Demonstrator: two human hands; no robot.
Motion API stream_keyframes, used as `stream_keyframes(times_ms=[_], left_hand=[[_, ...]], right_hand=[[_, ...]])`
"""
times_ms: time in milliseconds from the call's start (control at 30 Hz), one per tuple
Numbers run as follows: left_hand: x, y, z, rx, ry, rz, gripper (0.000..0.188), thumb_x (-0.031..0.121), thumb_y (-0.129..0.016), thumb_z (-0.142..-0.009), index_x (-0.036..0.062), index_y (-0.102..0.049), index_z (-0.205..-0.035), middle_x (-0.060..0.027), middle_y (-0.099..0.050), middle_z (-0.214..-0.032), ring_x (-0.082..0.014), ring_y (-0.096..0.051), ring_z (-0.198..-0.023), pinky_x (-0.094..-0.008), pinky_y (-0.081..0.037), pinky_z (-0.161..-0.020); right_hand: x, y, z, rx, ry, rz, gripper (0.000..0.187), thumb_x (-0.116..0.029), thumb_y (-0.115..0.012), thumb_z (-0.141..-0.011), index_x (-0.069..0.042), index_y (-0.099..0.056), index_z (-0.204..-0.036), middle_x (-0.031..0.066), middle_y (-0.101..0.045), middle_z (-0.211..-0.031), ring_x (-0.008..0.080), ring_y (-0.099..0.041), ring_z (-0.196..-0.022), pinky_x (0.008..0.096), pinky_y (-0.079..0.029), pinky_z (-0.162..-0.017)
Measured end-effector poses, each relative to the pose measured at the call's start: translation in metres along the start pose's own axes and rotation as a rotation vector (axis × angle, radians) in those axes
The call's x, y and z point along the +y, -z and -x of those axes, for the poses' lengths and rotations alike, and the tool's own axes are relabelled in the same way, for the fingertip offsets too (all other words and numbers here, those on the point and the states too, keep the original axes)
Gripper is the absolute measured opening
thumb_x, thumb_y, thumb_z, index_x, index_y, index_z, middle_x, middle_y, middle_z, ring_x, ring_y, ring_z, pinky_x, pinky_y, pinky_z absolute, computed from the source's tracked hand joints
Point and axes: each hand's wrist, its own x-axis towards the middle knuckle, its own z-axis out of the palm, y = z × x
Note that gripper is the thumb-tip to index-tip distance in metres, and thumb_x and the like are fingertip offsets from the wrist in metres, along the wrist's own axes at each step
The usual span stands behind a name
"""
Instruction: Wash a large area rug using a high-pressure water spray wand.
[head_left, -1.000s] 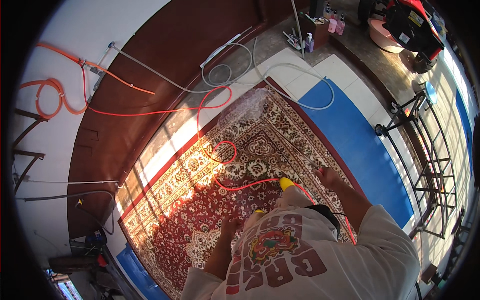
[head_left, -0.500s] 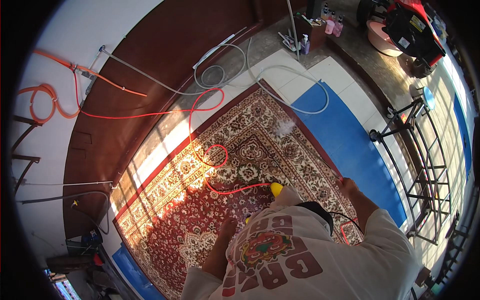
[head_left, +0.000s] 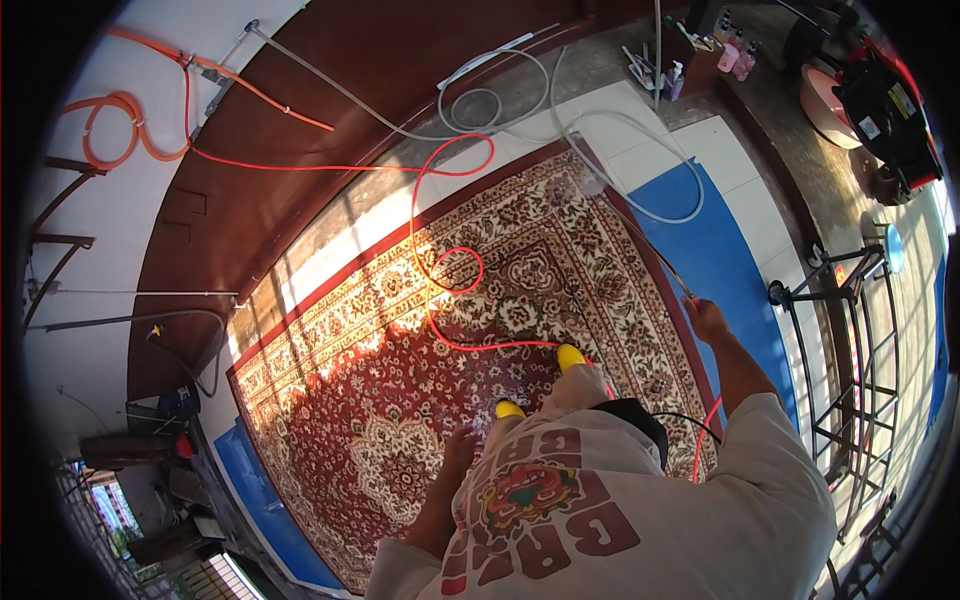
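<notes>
Red patterned rug (head_left: 480,330), right hand (head_left: 706,320) past its edge, gripping wand (head_left: 640,245)

- The floor (head_left: 640,150) is pale tile, with a dark brown strip along its far edge.
- A red patterned rug (head_left: 400,400) lies spread over its middle.
- A blue mat (head_left: 715,250) lies along the rug's right edge.
- A red hose (head_left: 440,270) loops across the rug.
- A grey hose (head_left: 600,130) coils at the far edge.
- Bottles (head_left: 735,55) stand in the far right corner.
</notes>
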Motion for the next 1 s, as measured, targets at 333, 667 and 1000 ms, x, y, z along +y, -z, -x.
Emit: stream_keyframes(times_ms=[333, 667, 1000], left_hand=[[0.021, 0.021, 0.026, 0.034, -0.036, -0.336, 0.034, 0.011, -0.049, -0.086, 0.0030, -0.049, -0.119, -0.0089, -0.060, -0.085, -0.0153, -0.058, -0.068, -0.0292, -0.046, -0.054], [-0.021, 0.086, -0.032, -0.092, -0.267, -0.264, 0.032, 0.007, -0.054, -0.084, 0.0011, -0.051, -0.116, -0.0088, -0.058, -0.075, -0.0165, -0.056, -0.060, -0.0302, -0.043, -0.048], [-0.243, 0.208, -0.165, -0.338, 0.444, 0.417, 0.016, 0.022, -0.037, -0.090, 0.0143, -0.049, -0.083, -0.0020, -0.040, -0.064, -0.0191, -0.044, -0.052, -0.0298, -0.027, -0.043]], right_hand=[[-0.037, -0.002, 0.046, 0.086, 0.088, -0.056, 0.053, -0.050, -0.047, -0.087, 0.001, -0.058, -0.074, 0.0241, -0.057, -0.067, 0.0435, -0.057, -0.070, 0.0457, -0.044, -0.061], [0.014, -0.034, 0.208, 0.154, -0.086, 0.131, 0.054, -0.050, -0.049, -0.086, 0.001, -0.061, -0.075, 0.0253, -0.059, -0.069, 0.0431, -0.059, -0.074, 0.0455, -0.046, -0.063], [0.067, -0.020, 0.392, -0.191, -0.299, 0.361, 0.059, -0.055, -0.048, -0.085, 0.001, -0.061, -0.072, 0.0215, -0.060, -0.066, 0.0355, -0.061, -0.067, 0.0427, -0.046, -0.064]])
